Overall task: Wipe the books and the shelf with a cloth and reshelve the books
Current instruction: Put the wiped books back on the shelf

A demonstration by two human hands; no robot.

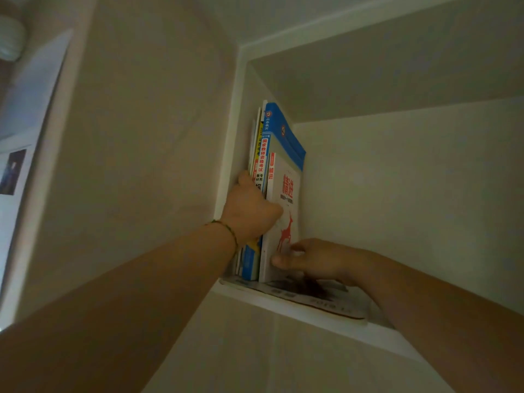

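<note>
Several books stand upright at the left end of a high white shelf niche (326, 321). The outermost is a white book with red characters and a red deer (286, 199); behind it stands a taller blue and white book (280, 131). My left hand (249, 211) grips the spines of the upright books, thumb on the left side. My right hand (314, 258) rests low against the white book's cover, fingers touching its bottom corner. Under that hand a flat book or magazine (320, 302) lies on the shelf. No cloth is in view.
The niche's left wall (235, 137) sits right beside the books. The back wall (411, 208) and the shelf's right part hold nothing visible. A plain wall (141, 165) fills the left, with a picture (12, 171) at the far left edge.
</note>
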